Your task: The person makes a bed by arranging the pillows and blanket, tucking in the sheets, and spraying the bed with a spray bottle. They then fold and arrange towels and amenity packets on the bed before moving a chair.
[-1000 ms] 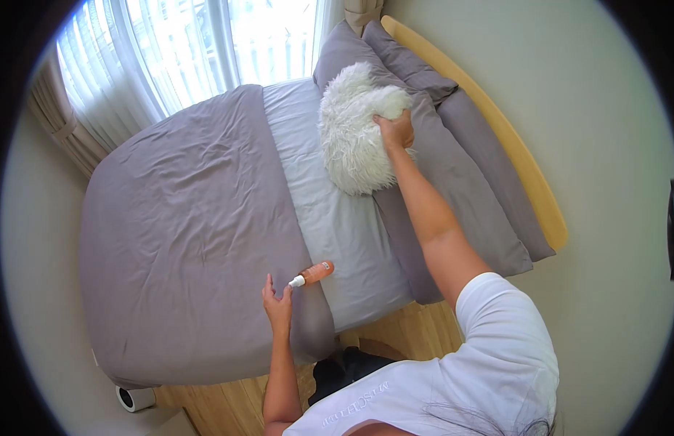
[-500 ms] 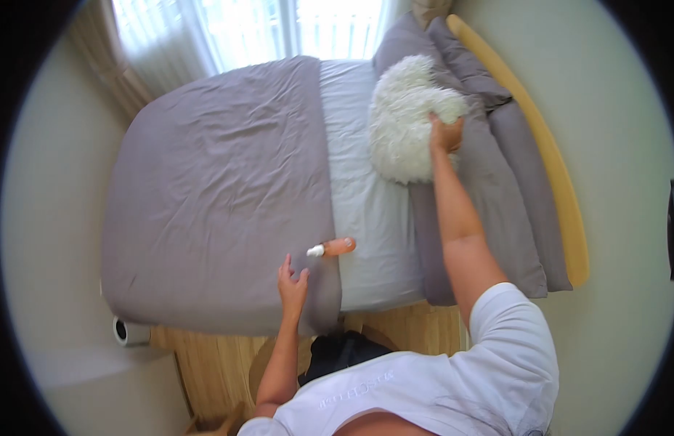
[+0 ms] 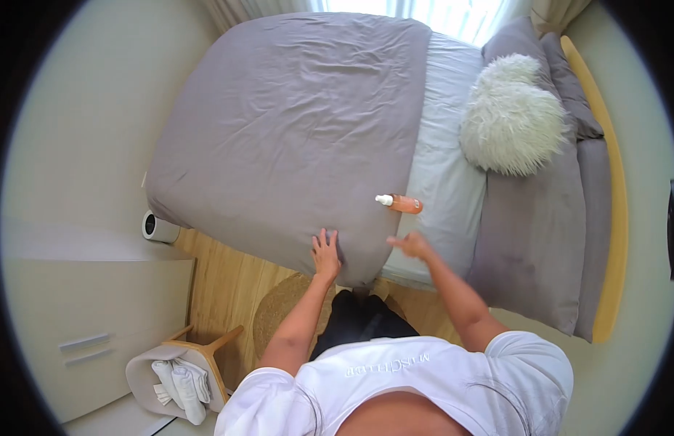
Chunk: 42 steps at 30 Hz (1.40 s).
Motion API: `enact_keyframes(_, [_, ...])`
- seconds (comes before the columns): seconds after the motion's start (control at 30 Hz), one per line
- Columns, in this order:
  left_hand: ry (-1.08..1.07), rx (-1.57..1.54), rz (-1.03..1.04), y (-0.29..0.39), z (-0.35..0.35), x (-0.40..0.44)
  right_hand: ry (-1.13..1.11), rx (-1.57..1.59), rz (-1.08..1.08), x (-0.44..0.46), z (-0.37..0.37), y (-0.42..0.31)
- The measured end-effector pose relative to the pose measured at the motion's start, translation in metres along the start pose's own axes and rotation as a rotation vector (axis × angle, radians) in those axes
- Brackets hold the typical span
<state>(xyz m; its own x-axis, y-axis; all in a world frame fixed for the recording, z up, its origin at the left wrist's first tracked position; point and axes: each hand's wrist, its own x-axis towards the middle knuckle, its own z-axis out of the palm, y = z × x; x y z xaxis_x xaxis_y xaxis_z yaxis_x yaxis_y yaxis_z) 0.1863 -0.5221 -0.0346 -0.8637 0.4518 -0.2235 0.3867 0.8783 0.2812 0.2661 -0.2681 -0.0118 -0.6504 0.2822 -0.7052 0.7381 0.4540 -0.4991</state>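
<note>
My left hand [image 3: 325, 254] lies with spread fingers on the grey duvet [image 3: 279, 145], near the bed's front edge. To its right, my right hand [image 3: 412, 245] hovers over the duvet's folded edge, slightly blurred, a finger stretched to the left and nothing seen in it. Just beyond that hand, a spray bottle [image 3: 406, 204] of orange-pink liquid with a white top lies on its side, across the border between duvet and pale sheet [image 3: 446, 145]. Farther off, a fluffy white cushion [image 3: 513, 120] rests against the grey pillows [image 3: 533, 232], touched by neither hand.
A yellow headboard [image 3: 614, 218] closes the bed's right end. At lower left stands a chair [image 3: 141, 370] with folded white cloths [image 3: 183, 385] on it. A white cylindrical device [image 3: 160, 227] stands by the bed's left corner, and a round woven rug [image 3: 275, 309] lies underfoot.
My right hand has let go of the fluffy cushion and come back towards me, near the bottle. My left hand has come down onto the duvet. The view has swung left and down.
</note>
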Motion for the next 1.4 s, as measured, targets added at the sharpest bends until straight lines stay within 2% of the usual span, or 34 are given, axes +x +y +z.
enact_keyframes(0.03, [0.049,0.077,0.121,-0.009,0.006,0.003,0.029,0.232,0.037,0.011,0.038,0.009])
enact_keyframes(0.07, [0.067,0.081,0.115,-0.016,0.012,0.006,0.057,0.463,0.073,0.020,0.065,0.016])
enact_keyframes(0.1, [0.113,0.114,0.175,-0.023,0.017,0.011,0.059,0.461,0.053,0.024,0.075,0.014])
enact_keyframes(0.17, [0.162,0.162,0.235,-0.037,0.019,0.024,0.290,0.492,0.107,0.029,0.095,0.011])
enact_keyframes(0.23, [-0.011,0.182,0.446,-0.047,0.017,0.045,0.347,0.449,0.058,0.038,0.102,0.015])
enact_keyframes(0.27, [-0.009,0.179,0.448,-0.049,0.016,0.052,0.405,0.391,0.020,0.040,0.101,0.019])
enact_keyframes(0.37, [-0.112,0.129,0.560,-0.052,0.009,0.059,0.285,0.471,0.058,0.017,0.090,0.020])
enact_keyframes(0.43, [-0.210,0.025,0.689,-0.052,-0.003,0.056,0.313,0.488,0.029,0.001,0.089,0.022])
enact_keyframes(0.5, [-0.249,0.003,0.675,-0.050,-0.013,0.056,0.341,0.504,0.000,-0.002,0.086,0.020])
enact_keyframes(0.6, [-0.300,-0.051,0.644,-0.054,-0.001,0.055,0.312,0.502,0.097,0.005,0.093,0.029])
enact_keyframes(0.67, [-0.283,-0.085,0.628,-0.048,0.002,0.058,0.150,0.395,0.223,0.009,0.083,0.024])
enact_keyframes(0.7, [-0.300,-0.064,0.630,-0.047,0.001,0.059,0.153,0.393,0.217,0.010,0.077,0.021])
enact_keyframes(0.77, [-0.317,-0.046,0.621,-0.047,0.001,0.060,0.723,-0.050,0.083,-0.017,0.054,-0.006])
enact_keyframes(0.8, [-0.315,-0.037,0.602,-0.046,0.002,0.061,0.719,-0.054,0.076,-0.013,0.044,-0.013])
enact_keyframes(0.87, [-0.316,-0.038,0.566,-0.045,0.010,0.057,0.920,-0.669,-0.543,0.000,0.022,-0.017])
enact_keyframes(0.9, [-0.248,-0.060,0.577,-0.046,0.014,0.055,0.904,-0.673,-0.556,0.008,0.017,-0.014])
enact_keyframes(0.97, [-0.170,-0.080,0.555,-0.048,0.019,0.053,0.763,-0.731,-0.819,0.037,0.008,-0.009])
enact_keyframes(1.0, [-0.155,-0.101,0.567,-0.049,0.020,0.051,0.745,-0.726,-0.847,0.052,0.003,-0.003])
enact_keyframes(1.03, [-0.139,-0.120,0.582,-0.051,0.019,0.048,0.650,-0.614,-0.760,0.068,-0.004,0.004])
enact_keyframes(1.07, [-0.265,-0.204,0.524,-0.052,0.018,0.045,0.555,-0.510,-0.666,0.070,-0.005,-0.005])
enact_keyframes(1.1, [-0.385,-0.292,0.470,-0.053,0.017,0.043,0.546,-0.515,-0.684,0.070,-0.003,-0.015])
enact_keyframes(1.17, [-0.338,-0.409,0.377,-0.049,0.011,0.016,0.776,-0.111,-0.833,0.044,-0.022,-0.058])
enact_keyframes(1.2, [-0.310,-0.522,0.301,-0.045,0.001,0.005,0.776,-0.120,-0.847,0.027,-0.027,-0.085])
enact_keyframes(1.23, [-0.297,-0.524,0.303,-0.043,-0.020,0.003,0.552,0.275,-0.861,0.008,-0.026,-0.120])
enact_keyframes(1.27, [-0.155,-0.690,0.243,-0.039,-0.044,-0.002,0.312,0.659,-0.838,-0.013,-0.021,-0.156])
enact_keyframes(1.3, [-0.021,-0.855,0.183,-0.038,-0.067,-0.009,0.220,0.809,-0.830,-0.036,-0.014,-0.196])
enact_keyframes(1.33, [0.031,-1.050,0.213,-0.045,-0.091,-0.010,0.131,0.963,-0.809,-0.056,-0.003,-0.235])
enact_keyframes(1.4, [0.144,-1.351,0.308,-0.066,-0.143,-0.002,-0.267,1.237,-0.845,-0.079,0.020,-0.295])
